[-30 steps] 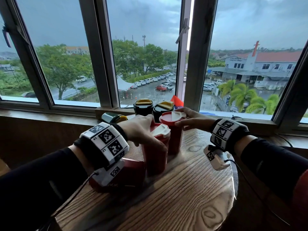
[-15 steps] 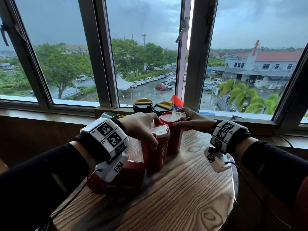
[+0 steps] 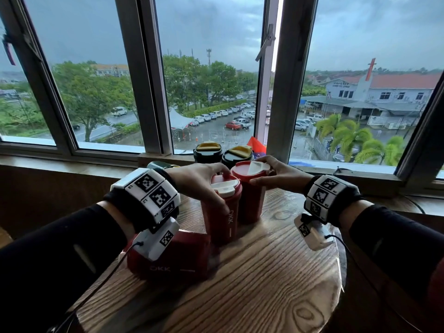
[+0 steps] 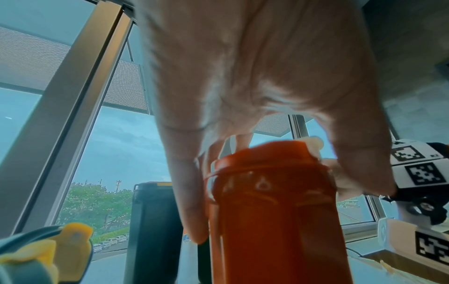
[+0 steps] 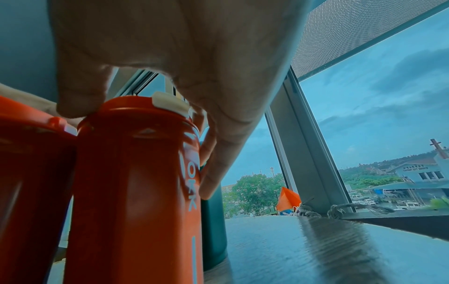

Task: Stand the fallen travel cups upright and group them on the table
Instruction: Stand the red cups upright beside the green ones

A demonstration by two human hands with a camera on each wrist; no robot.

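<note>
**A:** What had changed from a second before?

**B:** On the round wood-grain table (image 3: 252, 280), the nearer upright red travel cup with a white flip lid (image 3: 224, 210) had stood tilted under my left hand (image 3: 199, 181); by now it was vertical, touching the farther upright red travel cup (image 3: 249, 188). My left hand still wrapped its top, thumb down the front and fingers over the lid. My right hand (image 3: 276, 175) kept its grip on the farther cup's lid rim.

**A:** And the rest?

**B:** A third red cup lying on its side (image 3: 173, 258) had not moved, near my left wrist. Two upright black cups with yellow lids (image 3: 207, 152) stood behind the red pair by the window sill (image 3: 72, 162), and a dark green cup with a yellow lid (image 3: 159, 165) was mostly hidden behind my left wrist in the head view.

**A:** Did the wrist cameras add anything?

**B:** The left wrist view showed that green cup (image 4: 36, 255) lying tipped over. The right wrist view showed my thumb (image 5: 80, 96) pressing the lid edge, and a frayed rope (image 5: 340, 210) on the sill.
</note>
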